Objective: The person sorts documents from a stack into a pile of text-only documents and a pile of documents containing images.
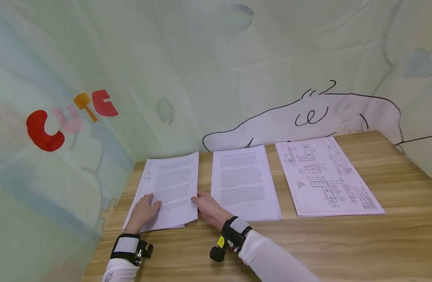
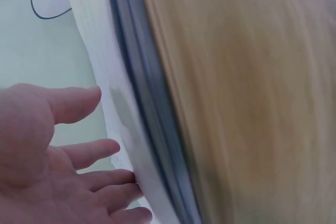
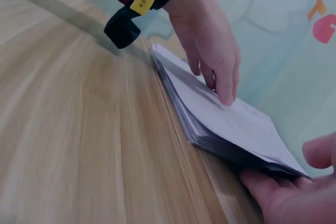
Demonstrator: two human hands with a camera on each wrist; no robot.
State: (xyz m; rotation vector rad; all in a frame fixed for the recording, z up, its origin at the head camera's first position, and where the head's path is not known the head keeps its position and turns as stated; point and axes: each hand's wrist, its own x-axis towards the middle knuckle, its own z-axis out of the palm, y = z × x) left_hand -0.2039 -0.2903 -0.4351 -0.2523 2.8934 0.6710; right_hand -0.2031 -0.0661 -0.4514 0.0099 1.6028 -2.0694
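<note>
A stack of printed paper [image 1: 173, 172] lies at the left of the wooden table, its top sheets raised along the right edge. My left hand [image 1: 143, 213] rests on the lower left part of this stack with fingers spread and relaxed. In the left wrist view, the left hand's fingertips [image 2: 128, 177] are right at the paper. My right hand [image 1: 210, 207] holds the stack's right edge, fingers tucked beneath and thumb above. The right wrist view shows several layered sheets [image 3: 226, 119] between the right thumb [image 3: 319, 151] and the fingers below, which the paper partly hides.
In the middle lies a second stack of text pages [image 1: 242, 180], close to my right hand. Farther right is a stack topped with a technical drawing [image 1: 328, 178]. A printed cloth backdrop [image 1: 188, 78] rises behind the wooden table [image 1: 342, 246] and along its left side.
</note>
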